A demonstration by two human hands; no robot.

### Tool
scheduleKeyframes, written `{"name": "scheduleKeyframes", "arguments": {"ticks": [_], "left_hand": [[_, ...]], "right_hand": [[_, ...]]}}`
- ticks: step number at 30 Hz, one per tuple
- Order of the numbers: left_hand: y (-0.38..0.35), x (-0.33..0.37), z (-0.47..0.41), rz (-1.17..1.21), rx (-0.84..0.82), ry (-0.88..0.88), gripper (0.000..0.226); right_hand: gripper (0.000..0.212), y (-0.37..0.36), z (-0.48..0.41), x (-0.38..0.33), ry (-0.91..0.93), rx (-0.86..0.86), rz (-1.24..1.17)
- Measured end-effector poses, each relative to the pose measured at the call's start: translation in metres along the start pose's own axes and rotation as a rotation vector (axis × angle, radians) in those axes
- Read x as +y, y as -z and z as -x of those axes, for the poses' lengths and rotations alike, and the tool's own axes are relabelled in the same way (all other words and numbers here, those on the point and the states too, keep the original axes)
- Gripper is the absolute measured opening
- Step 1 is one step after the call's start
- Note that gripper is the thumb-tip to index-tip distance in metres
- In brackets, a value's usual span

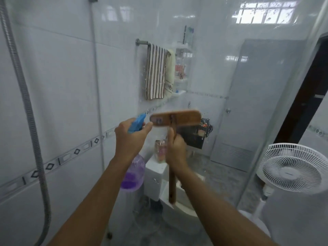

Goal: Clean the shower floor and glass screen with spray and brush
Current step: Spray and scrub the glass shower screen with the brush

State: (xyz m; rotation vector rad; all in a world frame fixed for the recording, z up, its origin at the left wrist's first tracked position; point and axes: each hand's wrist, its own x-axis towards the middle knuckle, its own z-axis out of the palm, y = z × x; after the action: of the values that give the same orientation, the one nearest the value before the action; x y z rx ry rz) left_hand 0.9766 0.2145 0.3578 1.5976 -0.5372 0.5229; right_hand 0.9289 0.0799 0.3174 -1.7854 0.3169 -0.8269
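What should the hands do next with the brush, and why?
Probably scrub the brush across the glass screen. The right hand holds its wooden head raised at the glass, which looks speckled with spray, and the left hand holds the spray bottle beside it.

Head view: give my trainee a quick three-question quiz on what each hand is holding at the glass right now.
1. True or false: the left hand grips the spray bottle at its blue trigger head.
2. The right hand holds the brush by: A) its wooden handle; B) its bristles; C) its head.
3. Fill in: beyond the glass screen, a ___ towel hangs on a wall rail.

Key: 1 true; 2 A; 3 striped.
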Motion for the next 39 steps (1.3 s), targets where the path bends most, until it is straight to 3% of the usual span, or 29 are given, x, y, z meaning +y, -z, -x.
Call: {"name": "scheduleKeyframes", "arguments": {"ticks": [4,6,9,13,15,24,26,30,33,35,39], "left_hand": [[-0.003,0.002,-0.004,0.003,0.016,0.014,0.021],[-0.004,0.003,-0.005,-0.002,0.019,0.008,0.021],[-0.002,0.002,-0.006,-0.010,0.024,0.010,0.019],[-0.001,-0.004,0.000,-0.036,-0.007,-0.019,0.019],[-0.002,-0.007,0.002,-0.043,-0.022,-0.015,0.018],[-0.012,0.002,0.000,-0.048,0.000,0.013,0.014],[-0.010,0.003,-0.002,-0.046,0.005,0.008,0.014],[-0.003,0.001,-0.002,-0.032,0.016,-0.001,0.017],[0.002,-0.002,0.001,-0.046,0.012,0.007,0.020],[0.002,-0.003,0.003,-0.066,-0.004,0.013,0.022],[-0.010,0.003,0.009,-0.077,-0.064,0.043,0.021]], "right_hand": [[0.052,0.011,-0.064,-0.108,0.154,0.040,0.024],[0.051,0.013,-0.075,-0.128,0.193,0.041,-0.016],[0.057,0.005,-0.059,-0.074,0.192,0.047,0.054],[0.067,-0.011,0.003,0.044,0.003,0.007,0.064],[0.065,-0.013,0.019,0.063,-0.017,-0.011,0.082],[0.051,0.007,-0.080,-0.110,0.222,0.069,-0.077],[0.055,0.003,-0.073,-0.091,0.215,0.062,-0.025],[0.071,-0.019,-0.011,0.029,0.022,0.005,0.009],[0.064,-0.013,0.032,0.070,-0.081,0.007,0.073],[0.057,0.003,0.033,0.054,-0.063,0.010,0.051],[0.047,0.054,-0.011,-0.042,0.103,0.041,0.000]]}}
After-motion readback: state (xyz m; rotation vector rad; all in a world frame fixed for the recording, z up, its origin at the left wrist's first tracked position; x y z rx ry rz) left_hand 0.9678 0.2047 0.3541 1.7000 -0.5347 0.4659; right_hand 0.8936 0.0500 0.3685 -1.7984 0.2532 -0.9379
